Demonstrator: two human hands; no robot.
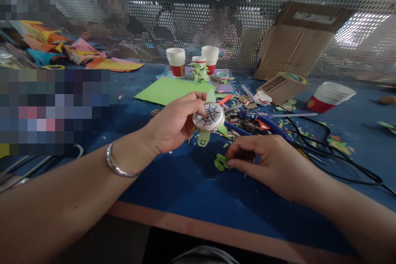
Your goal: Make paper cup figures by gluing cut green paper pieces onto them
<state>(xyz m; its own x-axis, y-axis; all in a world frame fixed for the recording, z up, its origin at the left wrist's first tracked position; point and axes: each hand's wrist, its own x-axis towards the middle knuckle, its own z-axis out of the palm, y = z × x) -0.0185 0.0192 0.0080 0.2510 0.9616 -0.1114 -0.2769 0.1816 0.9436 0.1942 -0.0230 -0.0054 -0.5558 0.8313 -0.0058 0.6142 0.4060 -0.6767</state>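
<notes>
My left hand [176, 121], with a silver bangle on its wrist, grips a paper turtle [208, 116] above the table. The turtle's round white shell has dark drawn lines, and green paper limbs stick out around it. A smiling face is drawn on its green head, which points toward me. Lower and to the right, my right hand [262, 159] pinches a small folded green paper piece [220, 162] between thumb and fingers. The two pieces are apart. Behind them lies a blue-handled glue gun [276, 125] among paper scraps.
A green paper sheet [173, 90] lies beyond my left hand. Stacked paper cups [175, 62] and finished-looking paper turtles [200, 70] stand at the back. More cups [331, 97], a black cable [349, 169] and a cardboard box [297, 45] are on the right. Coloured paper [114, 64] lies left.
</notes>
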